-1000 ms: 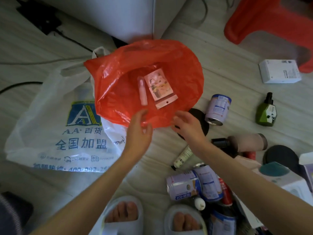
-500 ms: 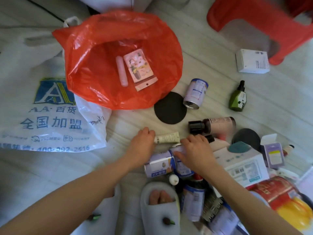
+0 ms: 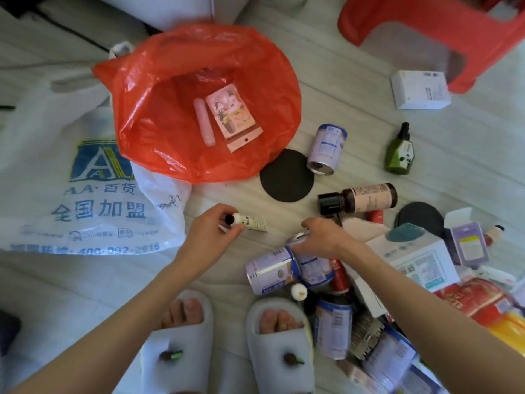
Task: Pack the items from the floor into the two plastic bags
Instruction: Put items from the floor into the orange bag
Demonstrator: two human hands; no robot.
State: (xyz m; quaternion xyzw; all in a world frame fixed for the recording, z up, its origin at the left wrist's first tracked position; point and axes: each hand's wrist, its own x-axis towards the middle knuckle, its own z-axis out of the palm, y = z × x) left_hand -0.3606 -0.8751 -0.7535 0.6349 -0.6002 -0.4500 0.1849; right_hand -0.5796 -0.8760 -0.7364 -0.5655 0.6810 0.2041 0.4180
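Picking of items from the floor is the step in hand. A small cream tube [image 3: 251,221] is pinched at its dark cap end by the left hand [image 3: 211,237], just near of the red bag [image 3: 159,115]. A can [image 3: 308,261] in the pile at the near right is gripped at its top by the curled fingers of the right hand [image 3: 324,237]. The red bag is seen open on the floor, far and left of the hands, with a pink tube [image 3: 204,122] and a card packet [image 3: 233,116] already inside. The white bag [image 3: 56,177] is laid flat at the left, partly under the red one. For the next move, it is judged that both items must be lifted and carried to the open red mouth. Many items are left on the right, so the task is judged to be at an early stage.
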